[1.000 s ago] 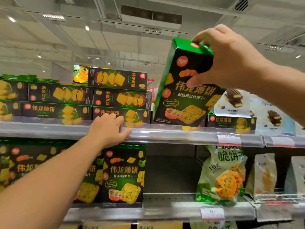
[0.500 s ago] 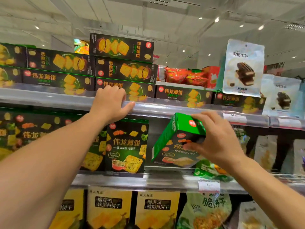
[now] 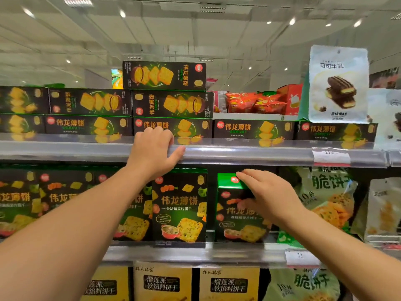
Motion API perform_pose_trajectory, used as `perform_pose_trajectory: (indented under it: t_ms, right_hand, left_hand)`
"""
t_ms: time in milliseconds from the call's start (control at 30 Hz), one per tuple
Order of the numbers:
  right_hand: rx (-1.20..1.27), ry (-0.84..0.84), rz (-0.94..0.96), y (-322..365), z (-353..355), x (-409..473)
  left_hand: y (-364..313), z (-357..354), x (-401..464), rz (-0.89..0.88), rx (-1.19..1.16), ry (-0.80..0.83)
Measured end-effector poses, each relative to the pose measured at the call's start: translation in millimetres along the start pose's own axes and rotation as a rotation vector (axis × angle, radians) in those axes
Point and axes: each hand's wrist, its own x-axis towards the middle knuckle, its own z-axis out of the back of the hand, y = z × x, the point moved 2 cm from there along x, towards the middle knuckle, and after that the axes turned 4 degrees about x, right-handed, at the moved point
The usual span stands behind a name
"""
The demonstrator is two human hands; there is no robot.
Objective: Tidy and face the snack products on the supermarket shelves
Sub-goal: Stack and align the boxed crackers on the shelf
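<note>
Right hand [image 3: 268,195] gripping glossy cardboard box [image 3: 236,216]

R hand [image 3: 269,196] holds green box [image 3: 236,213] upright on mid shelf [image 3: 238,252]; L hand [image 3: 152,151] grips upper rail [image 3: 249,155].
</note>
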Motion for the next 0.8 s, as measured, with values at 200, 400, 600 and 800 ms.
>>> perform_pose_trajectory:
  t_ms: [200,400,600,800]
  right_hand:
    - [0.056,0.054,-0.137,-14,-15,21]
    - [0.089,0.132,-0.223,-28,-31,39]
    - [0.105,0.172,-0.187,-24,-38,49]
    - [0.163,0.231,-0.184,-24,-39,51]
  left_hand:
    - [0,-2,0,-0.005,0.021,-0.003]
    - [3,-6,0,-0.016,0.019,-0.016]
    - [5,-8,0,-0.039,0.005,-0.039]
    - [5,-8,-2,-0.035,-0.012,-0.039]
